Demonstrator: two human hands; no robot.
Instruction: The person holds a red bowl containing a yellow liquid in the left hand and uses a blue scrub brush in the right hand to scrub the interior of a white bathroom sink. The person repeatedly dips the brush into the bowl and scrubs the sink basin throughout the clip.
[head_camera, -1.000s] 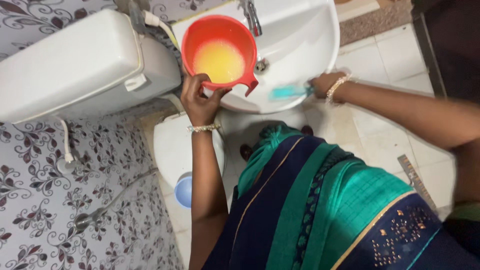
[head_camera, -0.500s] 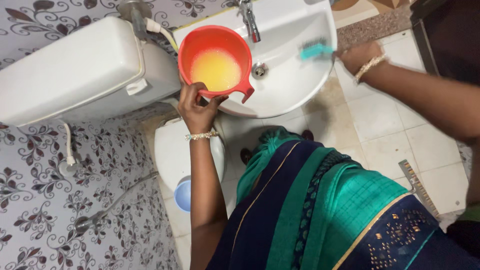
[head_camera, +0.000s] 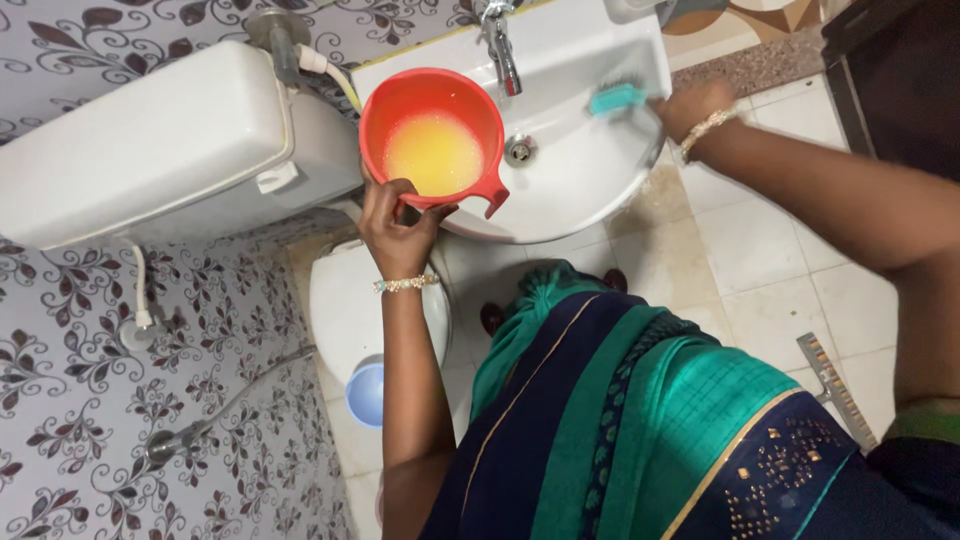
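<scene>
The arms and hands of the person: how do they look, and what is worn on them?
Both forearms are bare, with no sleeves in view. The left hand has a thin beaded bangle at the wrist. The right hand has a similar gold-coloured bangle.

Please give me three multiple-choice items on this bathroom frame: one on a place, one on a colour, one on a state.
1. Where is the teal plastic scrub brush?
A. on the floor
B. against the right inner wall of the white ceramic washbasin
C. on the white toilet cistern

2. What colour is the round plastic mug in the left hand?
A. red-orange
B. blue
C. white

3. What state is that mug in?
A. empty
B. upside down
C. holding yellowish foamy liquid

Answers:
1 B, the right hand presses the brush to the basin wall.
2 A, its rim and handle are red-orange.
3 C, yellow liquid fills its bottom.
</scene>
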